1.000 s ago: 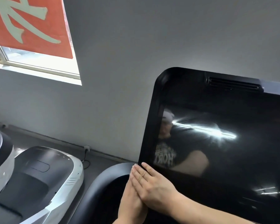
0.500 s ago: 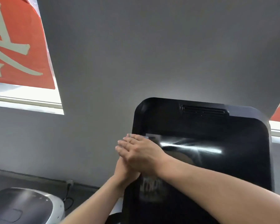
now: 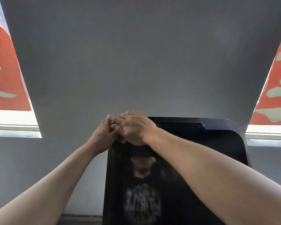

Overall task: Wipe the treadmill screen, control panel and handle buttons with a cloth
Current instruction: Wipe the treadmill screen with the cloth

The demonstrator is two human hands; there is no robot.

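The black treadmill screen (image 3: 193, 168) stands upright in the lower middle and reflects a person in a dark printed shirt. Both hands are at its top left corner. My right hand (image 3: 133, 127) lies palm down over the corner with its fingers fairly straight, pointing left. My left hand (image 3: 102, 135) comes up along the screen's left edge, its fingers reaching under my right hand's fingers and partly hidden by them. A small grey patch (image 3: 121, 140) shows under my right palm; I cannot tell whether it is the cloth. Control panel and handle buttons are out of view.
A vent slot (image 3: 178, 125) runs along the screen's top housing. Behind is a plain grey wall (image 3: 136, 62). Windows with red banners (image 3: 5, 78) sit at the far left and far right (image 3: 276, 95).
Both hands, kept together, slid up the screen's left edge from the bottom corner to the top corner. The view tilted upward, so the floor and the neighbouring machines dropped out of sight.
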